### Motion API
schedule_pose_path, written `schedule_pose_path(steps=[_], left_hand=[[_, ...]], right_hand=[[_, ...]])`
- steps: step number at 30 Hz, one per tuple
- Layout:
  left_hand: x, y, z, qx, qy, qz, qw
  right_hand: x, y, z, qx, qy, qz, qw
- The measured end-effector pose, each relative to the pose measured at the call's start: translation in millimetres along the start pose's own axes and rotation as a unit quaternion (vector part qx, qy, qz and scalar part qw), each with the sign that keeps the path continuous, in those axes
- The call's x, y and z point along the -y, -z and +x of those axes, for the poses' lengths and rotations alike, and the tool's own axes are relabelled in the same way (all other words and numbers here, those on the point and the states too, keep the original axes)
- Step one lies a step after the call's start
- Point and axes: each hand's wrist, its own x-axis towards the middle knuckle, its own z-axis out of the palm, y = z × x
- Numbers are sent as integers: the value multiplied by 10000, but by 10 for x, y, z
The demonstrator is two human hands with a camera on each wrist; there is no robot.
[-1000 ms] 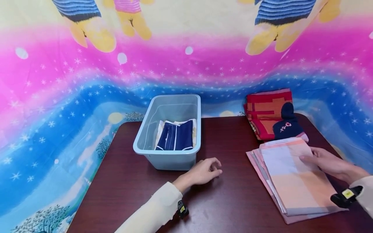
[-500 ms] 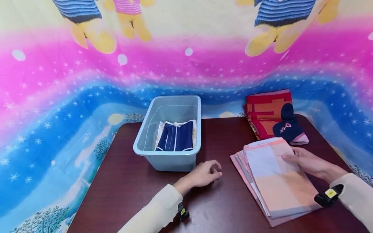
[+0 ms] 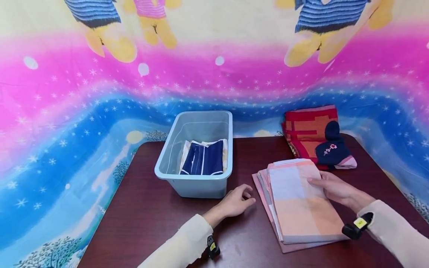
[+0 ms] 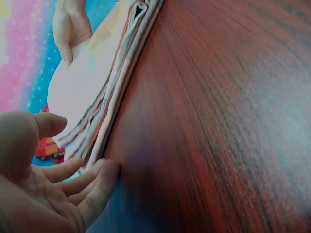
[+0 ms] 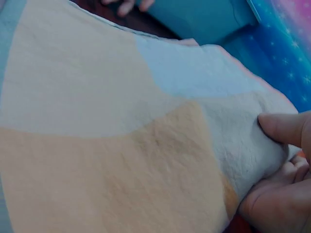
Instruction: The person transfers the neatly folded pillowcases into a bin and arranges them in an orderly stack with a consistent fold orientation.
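My right hand (image 3: 342, 190) pinches the far right edge of a folded peach, pink and white checked cloth (image 3: 301, 208), thumb on top and fingers underneath. In the right wrist view the thumb (image 5: 282, 128) presses into the fabric of that cloth (image 5: 97, 87). My left hand (image 3: 236, 201) rests on the table just left of the cloth, its fingers loosely curled with nothing in them. The left wrist view has the left hand (image 4: 53, 179) close to the layered folds of the cloth (image 4: 107, 102); whether they touch I cannot tell.
A light blue plastic bin (image 3: 192, 186) stands behind my left hand, with a folded navy cloth (image 3: 204, 158) inside. At the back right lie a folded red and orange cloth (image 3: 306, 123) and a navy sock (image 3: 331, 152). They rest on the dark wooden table (image 3: 144, 208).
My right hand has drawn the folded checked cloth leftward across the table, nearer to my left hand. The left hand stays almost in place.
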Motion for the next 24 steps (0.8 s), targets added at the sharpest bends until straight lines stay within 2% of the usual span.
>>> schedule_pose_path(steps=[4, 8, 13, 17, 20, 22, 24], left_hand=[[-13, -16, 0, -100, 119, -193, 9997], [-22, -27, 10, -72, 182, -623, 9979], [-36, -57, 39, 14, 256, -1016, 9945], [-51, -79, 53, -40, 367, -1186, 9923], [-66, -102, 54, -126, 491, -1505, 9873], [-79, -120, 55, -181, 589, -1743, 9828], [-90, -136, 55, -227, 713, -1970, 9775]], right_hand=[[-24, -87, 81, -277, -124, 157, 9994], [-37, -158, 162, -384, -199, 286, 9987], [-39, -234, 232, -410, -246, 486, 9977], [-44, -306, 284, -403, -275, 835, 9953], [-53, -338, 300, -386, -292, 1006, 9937], [-57, -337, 293, -412, -282, 837, 9952], [-55, -322, 274, -531, -229, 313, 9978]])
